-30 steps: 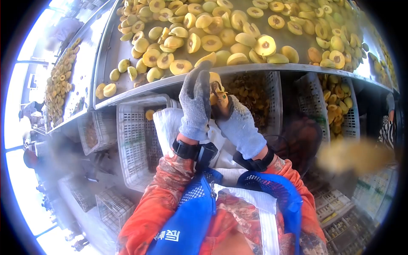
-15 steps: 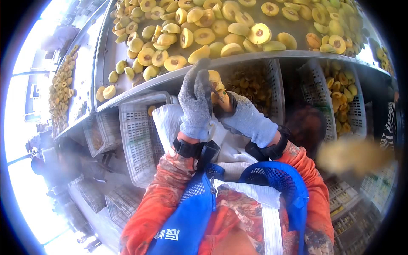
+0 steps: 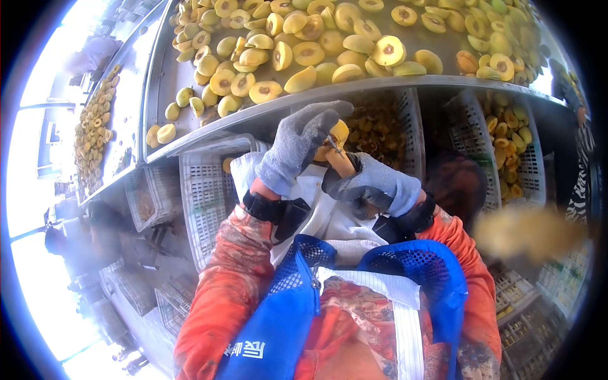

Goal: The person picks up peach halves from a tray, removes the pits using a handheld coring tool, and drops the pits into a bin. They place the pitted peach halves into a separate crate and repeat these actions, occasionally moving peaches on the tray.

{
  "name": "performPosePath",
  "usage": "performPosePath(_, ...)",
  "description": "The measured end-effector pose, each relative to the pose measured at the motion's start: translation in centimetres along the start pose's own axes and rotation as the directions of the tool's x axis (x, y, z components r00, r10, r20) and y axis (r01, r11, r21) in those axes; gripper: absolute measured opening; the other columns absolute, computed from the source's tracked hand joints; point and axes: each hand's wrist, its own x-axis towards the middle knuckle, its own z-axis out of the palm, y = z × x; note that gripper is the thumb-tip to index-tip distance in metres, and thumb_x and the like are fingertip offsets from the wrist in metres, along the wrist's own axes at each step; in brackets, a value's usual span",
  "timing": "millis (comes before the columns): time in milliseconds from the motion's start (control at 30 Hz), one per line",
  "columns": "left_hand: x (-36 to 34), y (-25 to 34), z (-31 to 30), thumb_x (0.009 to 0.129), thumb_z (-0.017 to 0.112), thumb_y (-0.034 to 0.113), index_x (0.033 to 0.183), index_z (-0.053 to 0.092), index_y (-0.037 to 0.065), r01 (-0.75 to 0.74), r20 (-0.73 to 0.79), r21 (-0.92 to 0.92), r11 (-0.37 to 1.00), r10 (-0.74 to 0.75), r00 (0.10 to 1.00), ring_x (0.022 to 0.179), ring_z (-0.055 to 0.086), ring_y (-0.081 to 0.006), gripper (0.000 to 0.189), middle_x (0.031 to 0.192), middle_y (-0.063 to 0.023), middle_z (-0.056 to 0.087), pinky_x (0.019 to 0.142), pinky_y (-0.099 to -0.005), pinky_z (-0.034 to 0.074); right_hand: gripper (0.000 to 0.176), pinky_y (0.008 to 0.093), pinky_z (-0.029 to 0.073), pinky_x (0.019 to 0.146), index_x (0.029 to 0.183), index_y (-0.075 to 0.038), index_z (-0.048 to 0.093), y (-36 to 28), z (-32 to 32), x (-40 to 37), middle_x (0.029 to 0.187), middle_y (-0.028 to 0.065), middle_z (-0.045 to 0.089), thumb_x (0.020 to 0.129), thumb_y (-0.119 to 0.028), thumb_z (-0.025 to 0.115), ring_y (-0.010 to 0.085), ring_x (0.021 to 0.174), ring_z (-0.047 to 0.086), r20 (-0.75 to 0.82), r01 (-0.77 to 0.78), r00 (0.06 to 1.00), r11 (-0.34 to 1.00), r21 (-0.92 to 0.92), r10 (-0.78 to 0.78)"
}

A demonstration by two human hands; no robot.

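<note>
While the left hand (image 3: 294, 145) grasps a yellow fruit piece (image 3: 340, 132) between its thumb and partly extended fingers, the right hand (image 3: 383, 185) is curled just beside it, apparently gripping a slim dark tool (image 3: 335, 145) whose end meets the fruit. Both hands wear grey gloves, and the black wristbands (image 3: 415, 220) sit over the ends of the orange sleeves (image 3: 231, 263). Beneath the hands lies white cloth (image 3: 320, 202), and nearer the body is a blue garment (image 3: 272, 323) with mesh and white lettering.

Just beyond the fingers runs the raised metal rim of a table (image 3: 443, 81), which bears many halved yellow fruits (image 3: 308, 54), some cut side up with brown centres. Under the table, behind the hands, more fruit pieces (image 3: 373, 123) fill a crate (image 3: 411, 133). Left of the hands stands a pale slatted crate (image 3: 201, 190); to the right, another crate (image 3: 527, 158) holds yellow and orange pieces. Farther left, a second table (image 3: 126, 107) carries a long heap of fruit. At the right edge, a person's striped sleeve (image 3: 581, 171) shows, well apart from the two gloved hands.
</note>
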Motion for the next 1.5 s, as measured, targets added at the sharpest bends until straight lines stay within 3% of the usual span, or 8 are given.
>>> performPosePath(400,-1.1,-2.5,-2.9,0.098,0.046,0.043,0.125,0.053,-0.001,-0.033,-0.148,-0.756,0.654,-0.121,0.982,0.080,0.067,-0.0205,0.052,0.093,-0.0143,0.068,0.068,-0.0266,0.055,0.021,0.0236,0.038,0.040,0.090,0.003,0.058,0.3,0.4,-1.1,0.058,0.0042,0.050,0.075,-0.006,0.070,0.0112,0.042,0.046,0.240,0.038,0.954,0.866,0.498,-0.180)
performPosePath(500,-3.9,-2.1,-10.8,0.095,0.054,0.044,0.123,0.055,-0.001,0.024,-0.497,-0.083,0.996,-0.062,0.865,0.084,0.067,-0.0197,0.053,0.097,-0.0140,0.068,0.070,-0.0243,0.053,0.034,0.0284,0.039,0.042,0.101,-0.002,0.057,1.7,-3.6,0.2,0.067,0.0041,0.056,0.073,-0.013,0.073,0.0156,0.046,0.051,-0.134,0.198,0.971,0.980,-0.015,-0.198)
performPosePath(567,-4.4,-3.9,-16.6,0.091,0.062,0.032,0.123,0.057,0.000,0.166,-0.562,0.456,0.874,0.139,0.815,0.087,0.066,-0.0182,0.046,0.099,-0.0147,0.067,0.073,-0.0269,0.053,0.034,0.0387,0.050,0.063,0.101,-0.002,0.060,6.1,-8.5,3.3,0.084,0.0146,0.065,0.077,-0.021,0.073,0.0311,0.070,0.063,-0.418,-0.260,0.712,0.342,-0.903,-0.564)
performPosePath(800,7.9,-0.7,-10.4,0.077,0.069,0.042,0.124,0.053,0.005,0.477,-0.402,0.860,0.181,-0.334,0.853,0.107,0.061,-0.0370,0.062,0.113,-0.0222,0.064,0.089,-0.0423,0.047,0.037,0.0453,0.049,0.078,0.100,-0.004,0.061,5.3,-7.9,3.3,0.094,0.0222,0.065,0.077,-0.033,0.067,0.0402,0.088,0.062,-0.512,-0.167,0.742,0.620,-0.766,-0.432)
performPosePath(967,11.2,-5.5,-11.6,0.077,0.073,0.034,0.112,0.060,0.001,0.220,-0.138,0.928,0.301,-0.273,0.952,0.103,0.064,-0.0340,0.050,0.106,-0.0245,0.065,0.087,-0.0396,0.050,0.036,0.0457,0.049,0.078,0.100,-0.005,0.060,5.3,-7.3,3.0,0.093,0.0213,0.065,0.077,-0.032,0.068,0.0401,0.088,0.062,-0.517,-0.155,0.743,0.643,-0.750,-0.425)
performPosePath(1133,7.7,-4.1,-12.4,0.081,0.075,0.025,0.114,0.058,0.000,0.222,-0.449,0.071,0.973,-0.167,0.878,0.079,0.066,-0.0229,0.045,0.095,-0.0101,0.065,0.065,-0.0303,0.056,0.035,0.0427,0.050,0.068,0.104,-0.006,0.059,3.5,-4.6,2.8,0.079,0.0194,0.064,0.077,-0.023,0.073,0.0389,0.075,0.062,-0.443,-0.036,0.755,0.644,-0.764,-0.484)
performPosePath(1267,1.8,-2.3,-9.9,0.090,0.063,0.026,0.122,0.055,0.003,0.009,-0.271,-0.599,0.801,-0.213,0.939,0.083,0.066,-0.0217,0.041,0.101,-0.0107,0.063,0.062,-0.0331,0.058,0.035,0.0437,0.050,0.064,0.103,-0.006,0.059,2.2,-1.3,4.3,0.075,0.0191,0.064,0.077,-0.024,0.073,0.0387,0.069,0.063,-0.185,0.084,0.651,0.312,-0.946,-0.736)
performPosePath(1500,-0.7,-2.7,-2.7,0.093,0.059,0.020,0.111,0.065,0.002,-0.109,-0.520,-0.426,0.898,-0.144,0.842,0.095,0.061,-0.0174,0.027,0.106,-0.0066,0.064,0.085,-0.0301,0.049,0.027,0.0447,0.051,0.065,0.097,-0.007,0.057,1.4,1.7,6.7,0.076,0.0185,0.065,0.081,-0.027,0.067,0.0388,0.073,0.064,-0.213,-0.092,0.648,0.203,-0.975,-0.731)
